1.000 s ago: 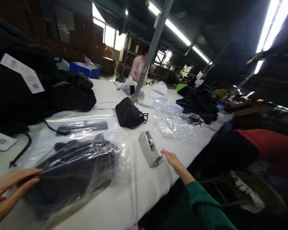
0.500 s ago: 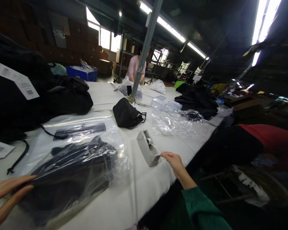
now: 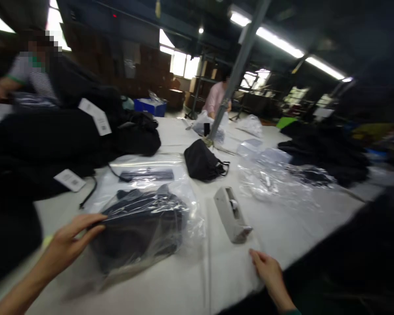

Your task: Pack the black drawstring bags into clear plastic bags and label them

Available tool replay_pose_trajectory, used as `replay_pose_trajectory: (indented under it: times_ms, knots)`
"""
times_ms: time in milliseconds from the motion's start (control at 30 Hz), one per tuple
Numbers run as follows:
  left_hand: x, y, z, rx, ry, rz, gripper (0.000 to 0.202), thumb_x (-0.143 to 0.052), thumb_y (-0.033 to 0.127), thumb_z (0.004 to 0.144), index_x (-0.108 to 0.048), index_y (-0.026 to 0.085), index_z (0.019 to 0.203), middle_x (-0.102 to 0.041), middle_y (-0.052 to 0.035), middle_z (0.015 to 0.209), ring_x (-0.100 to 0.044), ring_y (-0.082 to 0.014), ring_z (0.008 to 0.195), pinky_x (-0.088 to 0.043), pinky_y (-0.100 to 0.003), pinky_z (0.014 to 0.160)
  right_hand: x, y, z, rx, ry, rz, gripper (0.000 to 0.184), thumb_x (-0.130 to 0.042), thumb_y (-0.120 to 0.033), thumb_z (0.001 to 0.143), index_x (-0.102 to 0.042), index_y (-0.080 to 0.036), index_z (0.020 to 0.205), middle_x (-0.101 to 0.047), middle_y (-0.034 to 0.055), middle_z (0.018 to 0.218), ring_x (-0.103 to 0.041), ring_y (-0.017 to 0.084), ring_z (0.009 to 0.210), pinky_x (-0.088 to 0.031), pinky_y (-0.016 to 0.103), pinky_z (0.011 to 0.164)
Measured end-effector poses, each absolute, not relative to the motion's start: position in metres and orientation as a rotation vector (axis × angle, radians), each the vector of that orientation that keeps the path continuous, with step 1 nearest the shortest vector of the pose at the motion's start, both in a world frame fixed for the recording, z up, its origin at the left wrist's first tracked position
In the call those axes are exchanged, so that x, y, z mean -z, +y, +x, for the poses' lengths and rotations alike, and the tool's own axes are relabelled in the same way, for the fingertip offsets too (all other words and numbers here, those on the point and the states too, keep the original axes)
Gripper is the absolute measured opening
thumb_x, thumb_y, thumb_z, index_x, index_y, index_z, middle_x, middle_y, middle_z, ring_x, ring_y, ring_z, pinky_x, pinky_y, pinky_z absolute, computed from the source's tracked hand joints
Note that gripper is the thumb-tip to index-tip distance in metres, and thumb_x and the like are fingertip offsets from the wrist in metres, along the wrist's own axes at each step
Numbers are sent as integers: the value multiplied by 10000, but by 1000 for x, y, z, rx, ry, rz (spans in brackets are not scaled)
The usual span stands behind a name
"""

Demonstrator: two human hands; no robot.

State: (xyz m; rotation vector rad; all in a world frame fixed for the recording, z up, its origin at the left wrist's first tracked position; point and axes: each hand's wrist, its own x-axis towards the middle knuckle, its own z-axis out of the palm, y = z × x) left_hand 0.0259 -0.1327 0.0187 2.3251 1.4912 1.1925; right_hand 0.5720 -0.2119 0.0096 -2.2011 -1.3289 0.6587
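your left grip [image 3: 68, 243] pinches the left edge of the bagged black garment [image 3: 144, 221], which lies near centre on the white worktop [image 3: 190, 288]. your right grip [image 3: 269, 273] rests half curled on the worktop, just near of the tape dispenser [image 3: 231, 214]; whether it holds anything, you cannot tell.

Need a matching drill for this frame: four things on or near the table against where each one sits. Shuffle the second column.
Things:
1. bagged dark garment
2. tape dispenser
3. black pouch
4. blue bin

Places:
A. far back, beyond the black pile
B. by the foot of the grey pole
C. touched by the left hand
D. just ahead of the right hand

Pairs: 1-C, 2-D, 3-B, 4-A
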Motion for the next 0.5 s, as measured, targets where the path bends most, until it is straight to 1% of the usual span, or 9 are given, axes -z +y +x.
replay_pose_trajectory:
  times_ms: [33, 67, 100, 133, 200, 267, 367, 433, 500]
  knots:
    - [-18, -132, 25, -1176, 1498, 2287, 276, -584, 444, 900, -676, 254, 1079, -724, -41, 1056, -676, -219, 976, -553, -325, 859, -10, -205, 575, -557, -1361, -2186, 551, -463, -675, 767, -700, -207, 599, -639, 61, 501, -648, 301, 540, -509, 386, 466]
    - [-18, -132, 25, -1166, 1512, 2261, 284, -571, 424, 914, -669, 236, 1104, -718, -57, 1066, -668, -219, 994, -543, -341, 882, -13, -195, 576, -472, -1412, -2151, 520, -492, -687, 700, -715, -226, 608, -668, 61, 523, -667, 318, 561, -524, 397, 488]
    - [-19, -131, 25, -1166, 1532, 2245, 297, -561, 412, 923, -656, 224, 1133, -713, -68, 1065, -664, -218, 991, -543, -352, 877, -18, -183, 573, -393, -1488, -2099, 480, -525, -671, 669, -735, -239, 648, -717, 61, 610, -691, 329, 624, -547, 403, 542]
    - [-20, -131, 26, -1178, 1559, 2239, 303, -562, 401, 925, -645, 215, 1150, -706, -77, 1071, -655, -221, 1002, -539, -368, 886, -28, -169, 564, -331, -1588, -2022, 443, -555, -644, 670, -752, -249, 704, -751, 60, 713, -707, 330, 692, -561, 401, 596]
    - [-24, -131, 28, -1205, 1617, 2259, 303, -585, 387, 915, -632, 205, 1152, -689, -87, 1084, -633, -235, 1036, -524, -404, 910, -59, -145, 530, -278, -1854, -1766, 361, -585, -567, 756, -755, -251, 800, -763, 60, 843, -709, 297, 766, -561, 369, 667]
    - [-28, -134, 30, -1206, 1667, 2278, 285, -613, 372, 898, -627, 209, 1132, -670, -82, 1092, -619, -238, 1051, -513, -412, 920, -99, -127, 481, -280, -2148, -1392, 271, -584, -464, 856, -733, -239, 830, -741, 56, 829, -686, 238, 742, -541, 322, 680]
    - [-35, -137, 30, -1168, 1695, 2255, 257, -635, 346, 888, -611, 200, 1098, -642, -61, 1032, -636, -206, 947, -524, -350, 832, -152, -107, 400, -260, -2503, -823, 192, -543, -315, 944, -697, -216, 885, -683, 46, 769, -626, 184, 721, -497, 295, 708]
    - [-40, -137, 27, -1148, 1674, 2256, 213, -651, 321, 880, -612, 185, 1039, -626, -41, 949, -634, -183, 861, -512, -310, 766, -176, -96, 354, -262, -2691, -560, 196, -514, -276, 968, -687, -201, 913, -642, 45, 750, -587, 173, 714, -469, 289, 692]
    - [-44, -135, 22, -1138, 1636, 2289, 138, -655, 286, 880, -618, 178, 958, -609, -20, 865, -620, -165, 796, -488, -280, 717, -191, -87, 320, -291, -2843, -382, 213, -500, -272, 979, -686, -189, 917, -615, 44, 746, -564, 167, 707, -451, 285, 683]
